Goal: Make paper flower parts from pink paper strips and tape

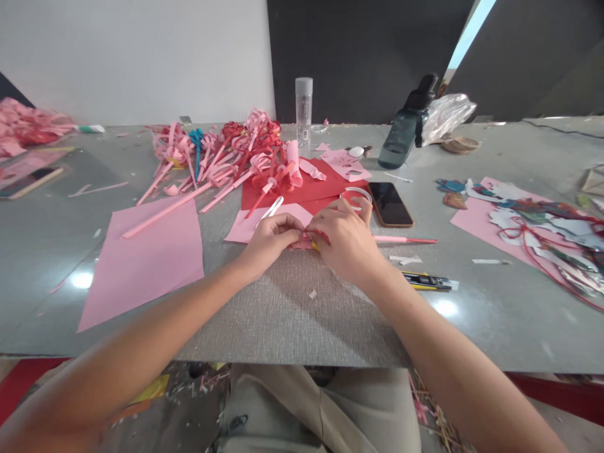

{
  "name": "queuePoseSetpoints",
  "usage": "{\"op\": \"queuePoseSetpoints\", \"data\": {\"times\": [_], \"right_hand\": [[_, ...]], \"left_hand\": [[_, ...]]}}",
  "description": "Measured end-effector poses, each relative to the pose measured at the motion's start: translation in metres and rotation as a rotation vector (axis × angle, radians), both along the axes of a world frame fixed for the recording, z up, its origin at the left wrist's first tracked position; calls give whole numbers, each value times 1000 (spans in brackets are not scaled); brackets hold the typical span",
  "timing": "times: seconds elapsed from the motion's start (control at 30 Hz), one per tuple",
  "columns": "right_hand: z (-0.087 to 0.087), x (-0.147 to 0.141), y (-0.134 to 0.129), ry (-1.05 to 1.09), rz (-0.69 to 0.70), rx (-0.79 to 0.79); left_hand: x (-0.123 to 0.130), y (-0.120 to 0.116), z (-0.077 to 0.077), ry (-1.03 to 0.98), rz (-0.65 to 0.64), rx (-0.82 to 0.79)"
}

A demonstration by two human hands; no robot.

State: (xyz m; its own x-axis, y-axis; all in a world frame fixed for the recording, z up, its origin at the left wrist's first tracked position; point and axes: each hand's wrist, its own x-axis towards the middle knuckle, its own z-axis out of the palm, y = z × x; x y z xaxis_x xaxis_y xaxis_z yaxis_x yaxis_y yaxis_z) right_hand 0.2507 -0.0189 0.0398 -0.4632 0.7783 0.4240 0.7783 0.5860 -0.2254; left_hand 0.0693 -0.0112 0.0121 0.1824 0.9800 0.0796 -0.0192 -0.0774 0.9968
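Both of my hands meet at the middle of the grey table, close to a pink sheet. The fingers of my left hand are pinched on a small piece of pink and red paper. My right hand is closed on the same piece, its fingertips touching those of my left hand. A pink and red paper stick sticks out to the right from beneath my right hand. A bit of yellow shows under the right fingers. Most of the held piece is hidden by the fingers.
Curled paper flowers lie behind on the left, above a large pink sheet. A phone and a cutter are right of my hands. Farther back stand a clear bottle and a dark bottle. Colourful cutouts lie far right.
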Motion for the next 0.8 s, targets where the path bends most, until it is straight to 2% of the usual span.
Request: {"op": "queuePoseSetpoints", "data": {"times": [0.3, 0.6, 0.8], "right_hand": [[0, 2, 2, -17, 17, -10], [-1, 3, 2, -28, 67, 1], [-2, 5, 5, -5, 68, -3]], "left_hand": [[0, -1, 1, -8, -28, -10], [2, 0, 2, -47, 12, -54], [0, 0, -1, 1, -15, 1]]}}
